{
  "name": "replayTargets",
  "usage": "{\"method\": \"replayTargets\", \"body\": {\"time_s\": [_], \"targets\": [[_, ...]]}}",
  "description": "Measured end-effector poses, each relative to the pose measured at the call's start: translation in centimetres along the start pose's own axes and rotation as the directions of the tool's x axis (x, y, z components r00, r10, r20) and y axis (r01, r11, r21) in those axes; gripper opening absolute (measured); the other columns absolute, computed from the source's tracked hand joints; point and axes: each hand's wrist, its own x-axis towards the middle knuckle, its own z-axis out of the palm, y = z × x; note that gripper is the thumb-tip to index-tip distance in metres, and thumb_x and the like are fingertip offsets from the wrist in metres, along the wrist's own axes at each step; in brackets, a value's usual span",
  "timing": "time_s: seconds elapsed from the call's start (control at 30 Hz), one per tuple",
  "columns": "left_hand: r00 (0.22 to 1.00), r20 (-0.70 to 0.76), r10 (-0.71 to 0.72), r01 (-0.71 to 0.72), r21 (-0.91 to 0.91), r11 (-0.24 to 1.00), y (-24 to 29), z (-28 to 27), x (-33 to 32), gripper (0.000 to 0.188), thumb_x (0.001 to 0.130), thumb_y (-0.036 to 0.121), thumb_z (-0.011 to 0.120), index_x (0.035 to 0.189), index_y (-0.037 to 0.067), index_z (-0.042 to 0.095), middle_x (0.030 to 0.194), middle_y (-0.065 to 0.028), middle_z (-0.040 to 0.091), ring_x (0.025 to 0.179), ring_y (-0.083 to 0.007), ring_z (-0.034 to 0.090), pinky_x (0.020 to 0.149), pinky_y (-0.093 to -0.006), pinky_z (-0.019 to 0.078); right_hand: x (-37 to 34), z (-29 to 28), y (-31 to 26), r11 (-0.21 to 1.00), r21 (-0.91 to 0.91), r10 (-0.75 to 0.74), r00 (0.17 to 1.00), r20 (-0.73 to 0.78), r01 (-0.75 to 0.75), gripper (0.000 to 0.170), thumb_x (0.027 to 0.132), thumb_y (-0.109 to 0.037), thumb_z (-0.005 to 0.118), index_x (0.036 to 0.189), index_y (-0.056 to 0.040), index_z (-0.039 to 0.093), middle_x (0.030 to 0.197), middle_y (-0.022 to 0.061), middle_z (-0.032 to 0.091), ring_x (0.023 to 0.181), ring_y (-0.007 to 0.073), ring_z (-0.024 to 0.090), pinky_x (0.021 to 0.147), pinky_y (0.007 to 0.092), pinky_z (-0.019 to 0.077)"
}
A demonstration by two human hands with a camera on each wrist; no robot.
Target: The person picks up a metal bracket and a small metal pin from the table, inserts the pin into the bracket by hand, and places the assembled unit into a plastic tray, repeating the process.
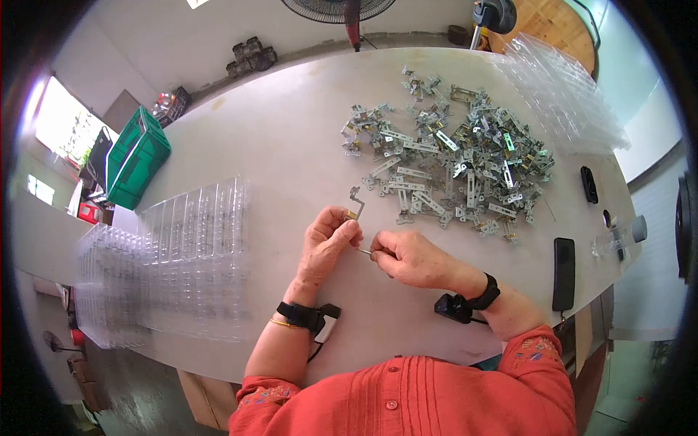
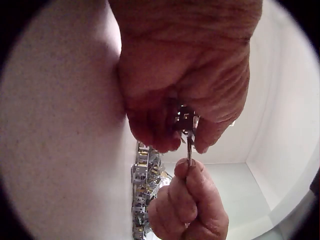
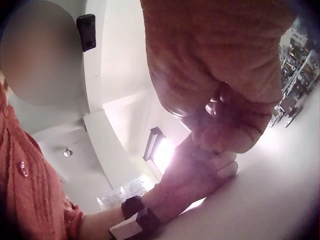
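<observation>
My left hand (image 1: 327, 243) grips a small metal bracket (image 1: 357, 206) between thumb and fingers over the table's near middle. The bracket's bent arm sticks up past the fingers, with a brass-coloured piece near the thumb. Close to its right, my right hand (image 1: 414, 259) pinches a thin metal rod (image 1: 365, 251) between thumb and curled forefinger. In the left wrist view the rod (image 2: 189, 150) reaches up to the bracket (image 2: 186, 120), whose inner side sits mostly hidden in the left hand. The right wrist view shows both hands overlapping, and the rod is hidden there.
Beyond the hands lies a large heap of metal brackets (image 1: 465, 160). Clear plastic trays (image 1: 193, 251) stand at the left, with more clear plastic (image 1: 563, 94) at the back right. A green crate (image 1: 138, 163) is at the far left. A long black device (image 1: 563, 272) lies right.
</observation>
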Motion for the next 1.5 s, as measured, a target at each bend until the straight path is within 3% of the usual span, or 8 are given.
{"method": "replayTargets", "body": {"time_s": [0.07, 0.4, 0.57, 0.73, 0.8, 0.9, 1.07, 1.5], "targets": [[0.998, -0.064, -0.007, 0.015, 0.127, 0.992, 0.2, 0.3, -0.2, 0.017, 0.096, 0.016, 0.066, 0.109, 0.005, 0.061, 0.092, -0.0007, 0.064, 0.081, -0.0095, 0.059, 0.074, -0.0253, 0.0486, 0.1, -0.2, 0.2, 0.996, -0.058, 0.068, 0.996, 0.064, -0.064, 0.017, 0.090, -0.014, 0.056, 0.093, 0.0007, 0.063, 0.083, 0.0204, 0.067, 0.076, 0.0347, 0.066, 0.068, 0.0420, 0.0513], [0.967, -0.098, 0.234, -0.009, 0.909, 0.417, 2.1, 1.6, -0.9, 0.023, 0.094, 0.021, 0.064, 0.093, -0.001, 0.071, 0.080, -0.0135, 0.067, 0.071, -0.0153, 0.059, 0.066, -0.0305, 0.0484, 0.3, -0.6, 2.1, 0.994, -0.106, 0.042, 0.979, 0.202, -0.021, 0.023, 0.091, -0.019, 0.054, 0.099, 0.0006, 0.063, 0.089, 0.0228, 0.068, 0.085, 0.0387, 0.066, 0.075, 0.0451, 0.0515], [0.979, -0.177, 0.099, 0.135, 0.932, 0.337, 3.0, 1.5, -1.3, 0.025, 0.092, 0.021, 0.063, 0.091, -0.004, 0.069, 0.070, -0.0143, 0.066, 0.060, -0.0243, 0.061, 0.062, -0.0348, 0.0499, 0.3, -0.6, 2.5, 0.992, -0.125, 0.049, 0.974, 0.221, -0.021, 0.022, 0.094, -0.022, 0.054, 0.101, -0.0031, 0.063, 0.079, 0.0147, 0.067, 0.074, 0.0284, 0.066, 0.069, 0.0402, 0.0503], [0.956, -0.265, 0.123, 0.200, 0.900, 0.386, 3.9, 1.0, -1.4, 0.027, 0.091, 0.021, 0.062, 0.090, -0.005, 0.066, 0.070, -0.0157, 0.067, 0.063, -0.0267, 0.066, 0.063, -0.0364, 0.0517, 0.4, -1.1, 1.7, 0.990, -0.117, 0.109, 0.959, 0.264, -0.080, 0.024, 0.092, -0.020, 0.052, 0.102, -0.0011, 0.063, 0.090, 0.0201, 0.068, 0.085, 0.0353, 0.066, 0.075, 0.0436, 0.0509], [0.971, -0.215, 0.100, 0.171, 0.929, 0.329, 3.8, 0.1, -1.4, 0.026, 0.091, 0.024, 0.060, 0.092, -0.002, 0.062, 0.076, -0.0208, 0.067, 0.076, -0.0407, 0.066, 0.069, -0.0462, 0.0510, 0.4, -1.1, 1.7, 0.991, -0.114, 0.093, 0.959, 0.267, -0.064, 0.024, 0.092, -0.020, 0.052, 0.102, -0.0013, 0.063, 0.091, 0.0197, 0.069, 0.086, 0.0353, 0.066, 0.075, 0.0436, 0.0508], [0.964, -0.220, 0.149, 0.185, 0.958, 0.221, 3.7, 0.2, -1.5, 0.028, 0.091, 0.027, 0.063, 0.087, -0.001, 0.060, 0.076, -0.0217, 0.066, 0.077, -0.0415, 0.066, 0.070, -0.0467, 0.0509, 0.6, -1.1, 1.7, 0.982, -0.078, 0.189, 0.931, 0.311, -0.173, 0.023, 0.092, -0.020, 0.052, 0.100, -0.0019, 0.064, 0.088, 0.0187, 0.069, 0.083, 0.0350, 0.066, 0.073, 0.0429, 0.0511], [0.976, -0.216, -0.001, 0.212, 0.962, 0.174, 3.3, 1.0, -1.9, 0.036, 0.089, 0.034, 0.065, 0.093, 0.000, 0.055, 0.085, -0.0240, 0.067, 0.084, -0.0425, 0.066, 0.076, -0.0500, 0.0513, 0.9, -0.3, 4.0, 0.993, -0.114, -0.008, 0.982, 0.190, 0.030, 0.019, 0.090, -0.020, 0.055, 0.093, -0.0026, 0.064, 0.072, 0.0138, 0.067, 0.067, 0.0295, 0.066, 0.064, 0.0407, 0.0507], [0.970, -0.169, 0.174, 0.131, 0.969, 0.209, 10.2, -0.8, -2.0, 0.027, 0.084, 0.028, 0.070, 0.085, 0.001, 0.063, 0.079, -0.0200, 0.067, 0.080, -0.0394, 0.066, 0.071, -0.0462, 0.0513, 0.9, -1.0, 1.4, 0.934, 0.114, 0.290, 0.905, 0.312, -0.339, 0.017, 0.095, -0.017, 0.054, 0.091, -0.0012, 0.059, 0.067, 0.0037, 0.062, 0.054, 0.0114, 0.059, 0.050, 0.0274, 0.0490]]}}
